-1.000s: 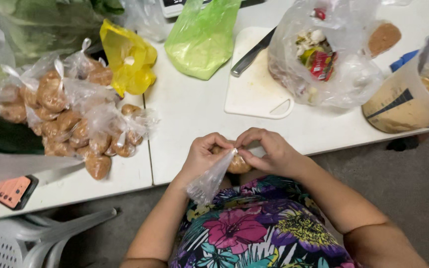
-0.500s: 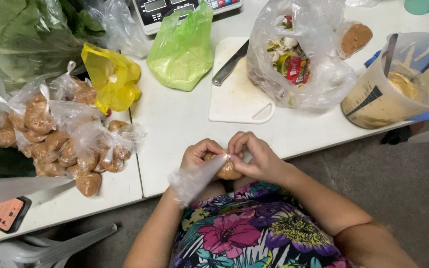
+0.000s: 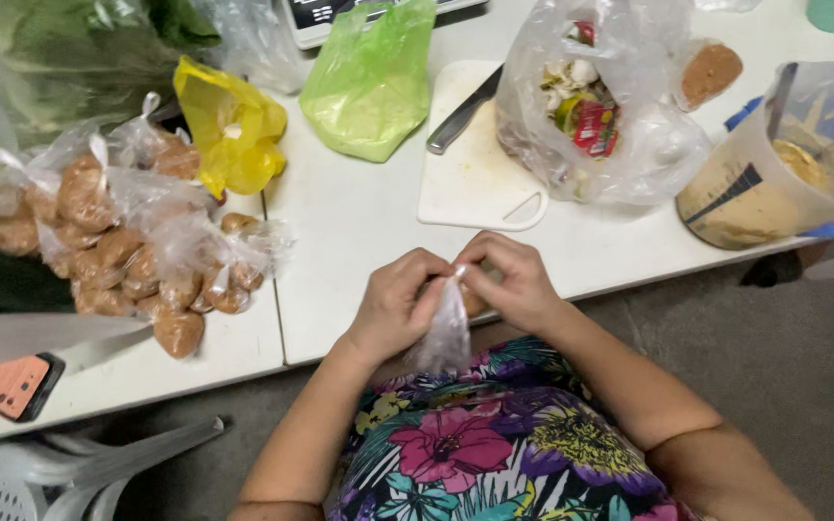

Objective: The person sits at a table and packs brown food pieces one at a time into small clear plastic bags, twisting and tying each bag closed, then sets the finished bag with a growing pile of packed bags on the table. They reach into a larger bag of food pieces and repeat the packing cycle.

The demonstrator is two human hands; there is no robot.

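Note:
Both hands meet at the table's front edge over my lap. My left hand (image 3: 398, 301) and my right hand (image 3: 512, 280) pinch the neck of a small clear plastic bag (image 3: 444, 333) that holds a brown lump, partly hidden by the fingers. The bag's loose end hangs down toward my flowered dress. A pile of tied clear bags with brown lumps (image 3: 127, 241) lies to the left on the white table (image 3: 359, 222).
A yellow bag (image 3: 229, 125) and a green bag (image 3: 374, 82) lie at the back. A white cutting board (image 3: 480, 174) carries a knife (image 3: 460, 114). A clear bag of scraps (image 3: 600, 106) and a measuring jug of brown paste (image 3: 784, 164) stand right. An orange calculator (image 3: 7, 384) lies left.
My hands have stayed at the table edge, working the bag's neck. The bag's loose end now hangs more straight down. The camera view has shifted slightly.

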